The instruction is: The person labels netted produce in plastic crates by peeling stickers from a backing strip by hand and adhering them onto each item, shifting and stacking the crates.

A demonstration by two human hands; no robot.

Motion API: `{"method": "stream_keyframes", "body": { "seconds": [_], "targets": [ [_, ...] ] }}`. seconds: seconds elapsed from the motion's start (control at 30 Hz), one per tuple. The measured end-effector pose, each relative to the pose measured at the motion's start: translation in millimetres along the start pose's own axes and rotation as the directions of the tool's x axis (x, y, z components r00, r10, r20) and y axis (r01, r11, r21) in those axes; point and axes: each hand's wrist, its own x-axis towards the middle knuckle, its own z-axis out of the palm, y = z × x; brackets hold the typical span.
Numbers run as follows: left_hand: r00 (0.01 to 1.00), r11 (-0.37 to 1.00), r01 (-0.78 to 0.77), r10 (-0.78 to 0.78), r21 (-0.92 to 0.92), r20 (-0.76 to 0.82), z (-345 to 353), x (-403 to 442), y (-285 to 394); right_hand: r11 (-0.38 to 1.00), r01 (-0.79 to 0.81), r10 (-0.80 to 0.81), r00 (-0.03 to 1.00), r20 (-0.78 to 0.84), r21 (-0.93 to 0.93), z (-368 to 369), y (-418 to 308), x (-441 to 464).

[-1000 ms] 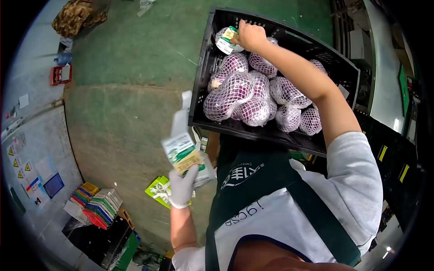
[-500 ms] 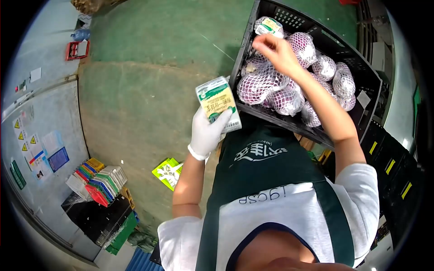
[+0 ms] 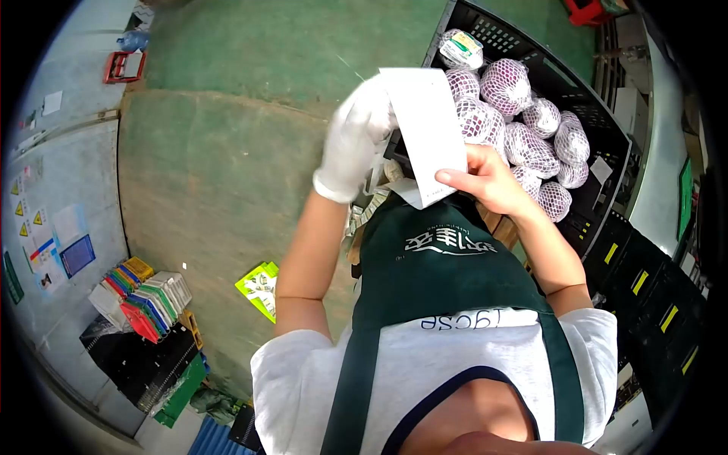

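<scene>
My left hand (image 3: pixel 356 133), in a white glove, is closed at the upper left edge of a white label strip (image 3: pixel 426 125). The strip hangs as a long sheet with its blank side up, and its lower end curls above the apron. My bare right hand (image 3: pixel 491 180) pinches the strip's lower right edge, thumb on top. Beside the hands stands a black crate (image 3: pixel 557 64) holding round purple produce in white netting (image 3: pixel 506 87). On one netted piece at the crate's far left sits a green, yellow and white label (image 3: pixel 462 48). The left fingertips are partly hidden.
A bright green packet (image 3: pixel 259 290) lies on the floor to the left. Farther left stand stacked coloured crates (image 3: pixel 152 299) near a wall with notices. Black crates with yellow marks (image 3: pixel 641 280) line the right side. A red stool (image 3: pixel 585 11) is at the top right.
My right hand has drawn back from the labelled netted piece and now grips the strip. The strip, earlier a printed stack in my left hand, is spread out blank side up. The left hand rose.
</scene>
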Motion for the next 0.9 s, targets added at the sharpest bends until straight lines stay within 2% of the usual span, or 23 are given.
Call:
{"method": "stream_keyframes", "body": {
  "seconds": [0.03, 0.07, 0.1, 0.13, 0.23, 0.27, 0.3, 0.33, 0.37, 0.43, 0.47, 0.5, 0.53, 0.57, 0.63, 0.67, 0.77, 0.8, 0.83, 0.87, 0.9],
  "targets": [
    [0.996, 0.988, -0.079, 0.085, 0.134, -0.040, -5, 4, 4, 0.998, -0.057, 0.056, 0.997, -0.060, -0.021, 2, 10, 3],
    [0.982, 0.952, -0.142, 0.169, 0.272, -0.080, -11, 8, 8, 0.999, -0.038, 0.038, 0.998, -0.040, 0.000, 4, 20, 2],
    [0.974, 0.967, -0.141, 0.173, 0.211, -0.145, -17, 12, 6, 1.000, -0.019, 0.019, 1.000, -0.020, 0.021, 7, 24, 1],
    [0.984, 0.951, -0.062, 0.109, 0.303, -0.140, -24, 14, 7, 0.999, -0.001, 0.001, 1.000, 0.000, 0.035, 11, 22, -1],
    [0.885, 0.912, -0.076, 0.247, 0.402, -0.394, -28, 6, -6, 0.971, 0.164, -0.129, 0.972, -0.194, 0.175, 19, 9, 3],
    [0.828, 0.894, 0.047, 0.215, 0.446, -0.519, -19, -2, -5, 0.952, 0.228, -0.177, 0.955, -0.238, 0.204, 15, 8, 6],
    [0.789, 0.926, -0.025, 0.250, 0.377, -0.561, 5, -9, -2, 0.928, 0.278, -0.200, 0.934, -0.297, 0.249, 14, 3, 7],
    [0.870, 0.710, -0.156, 0.428, 0.687, -0.244, 15, -22, -2, 0.936, 0.296, -0.230, 0.924, -0.305, 0.192, 12, 2, 7],
    [0.870, 0.402, -0.343, 0.476, 0.849, 0.127, 24, -34, -4, 0.943, 0.303, -0.249, 0.916, -0.316, 0.136, 11, 1, 5],
    [0.913, 0.452, -0.387, 0.312, 0.804, 0.264, 38, -42, -13, 0.869, 0.392, -0.302, 0.903, -0.304, 0.302, 16, 1, 1],
    [0.934, 0.611, -0.347, 0.291, 0.712, 0.206, 34, -44, -31, 0.835, 0.446, -0.341, 0.879, -0.334, 0.321, 17, 1, -2],
    [0.965, 0.814, -0.263, 0.228, 0.517, 0.131, 41, -43, -39, 0.800, 0.495, -0.378, 0.854, -0.357, 0.339, 15, 2, -6],
    [0.981, 0.883, -0.190, 0.183, 0.428, 0.058, 48, -44, -42, 0.778, 0.573, -0.459, 0.798, -0.390, 0.257, 11, 6, -7],
    [0.992, 0.936, -0.113, 0.127, 0.335, -0.019, 53, -45, -45, 0.832, 0.552, -0.479, 0.769, -0.422, 0.060, 5, 5, -12],
    [0.987, 0.920, -0.158, 0.155, 0.358, 0.038, 61, -39, -49, 0.853, 0.420, -0.521, 0.722, -0.456, -0.309, -6, 5, -25],
    [0.996, 0.941, -0.076, 0.088, 0.329, -0.023, 67, -39, -50, 0.762, 0.455, -0.630, 0.687, -0.363, -0.460, -17, 8, -28],
    [0.999, 0.956, 0.037, -0.041, 0.291, 0.006, 69, -38, -56, 0.796, 0.346, -0.533, 0.790, -0.304, -0.496, -32, 8, -44],
    [0.998, 0.961, 0.064, -0.055, 0.267, -0.040, 75, -38, -58, 0.831, 0.309, -0.481, 0.818, -0.316, -0.463, -33, 8, -48],
    [0.995, 0.922, 0.104, -0.097, 0.373, -0.037, 67, -39, -63, 0.862, 0.270, -0.426, 0.844, -0.326, -0.429, -34, 7, -53],
    [0.990, 0.869, 0.138, -0.136, 0.475, -0.039, 50, -40, -70, 0.841, 0.261, -0.440, 0.839, -0.321, -0.474, -35, 7, -54],
    [0.992, 0.858, 0.122, -0.113, 0.499, -0.048, 52, -35, -72, 0.834, 0.228, -0.423, 0.849, -0.317, -0.502, -37, 9, -55]
  ]
}}
